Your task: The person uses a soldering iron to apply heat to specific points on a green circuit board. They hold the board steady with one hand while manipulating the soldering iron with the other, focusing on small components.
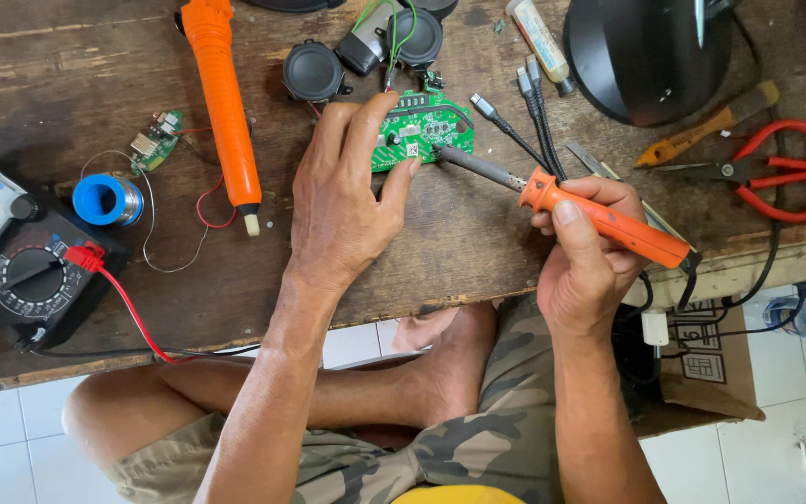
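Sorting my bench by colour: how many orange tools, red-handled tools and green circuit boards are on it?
Orange tools: 2, the soldering iron in the right hand and the desoldering pump.
Red-handled tools: 1, the pliers.
Green circuit boards: 2, the large board under the left hand and the small board.
Total: 5

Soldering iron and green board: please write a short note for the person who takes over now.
Left hand: holds the green board down on the table, fingers on its edge.
Right hand: grips the orange soldering iron, tip at the board's right edge.
Solder spool and desoldering pump lie to the left, untouched.
Done: cannot tell which joints.
Left: probably the joint under the tip.
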